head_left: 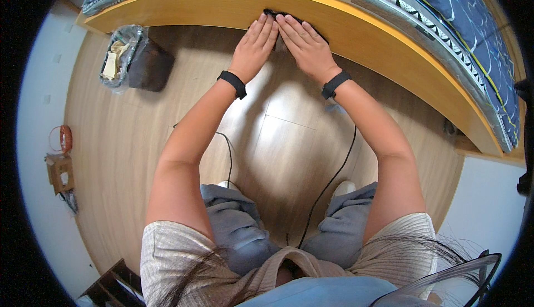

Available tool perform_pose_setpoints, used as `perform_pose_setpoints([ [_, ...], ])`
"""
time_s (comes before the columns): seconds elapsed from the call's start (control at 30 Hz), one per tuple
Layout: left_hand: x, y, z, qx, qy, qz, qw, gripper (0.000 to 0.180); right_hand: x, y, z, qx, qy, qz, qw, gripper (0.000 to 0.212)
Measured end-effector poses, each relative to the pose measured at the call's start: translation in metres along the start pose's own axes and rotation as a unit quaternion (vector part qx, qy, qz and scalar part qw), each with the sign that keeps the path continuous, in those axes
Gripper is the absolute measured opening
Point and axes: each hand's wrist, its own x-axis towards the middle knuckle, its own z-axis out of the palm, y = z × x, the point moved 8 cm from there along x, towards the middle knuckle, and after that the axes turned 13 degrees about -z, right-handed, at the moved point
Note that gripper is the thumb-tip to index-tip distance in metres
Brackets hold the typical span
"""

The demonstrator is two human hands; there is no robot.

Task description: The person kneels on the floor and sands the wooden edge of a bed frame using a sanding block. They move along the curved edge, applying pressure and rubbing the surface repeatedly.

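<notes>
Both arms reach forward to the wooden side board (pixel 222 4) of a bed. My left hand (pixel 256 48) lies flat with its fingers stretched out and close together. Beside it my right hand (pixel 306 46) is flat too, fingers extended, and the two sets of fingertips nearly meet. Under the fingertips is a dark, black item (pixel 270 12) against the board. Only its edges show, so I cannot tell its kind. Each wrist wears a black band (pixel 233 84).
Left of my hands stands a dark trash bin (pixel 150 65) with a clear liner. A thin black cable (pixel 325 187) runs over the wood floor (pixel 289 140) between my legs. By the left wall are a cardboard box (pixel 60 173) and a reddish-orange round item (pixel 65 139). A mattress with blue bedding (pixel 445 6) tops the bed.
</notes>
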Motion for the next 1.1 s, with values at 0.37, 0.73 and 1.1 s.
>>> perform_pose_setpoints([
  [0.37,0.044,-0.015,-0.047,-0.064,0.106,-0.025,0.992,0.069,0.037,0.023,-0.048,-0.036,0.073,0.039,0.996,0.056],
  [0.73,0.049,-0.015,-0.041,-0.074,0.134,-0.043,0.987,0.068,0.042,0.021,-0.045,-0.05,0.105,0.061,0.991,0.061],
  [1.1,0.003,-0.022,0.0,-0.069,0.024,-0.052,0.996,0.063,0.025,-0.005,0.001,-0.053,0.039,0.009,0.998,0.056],
])
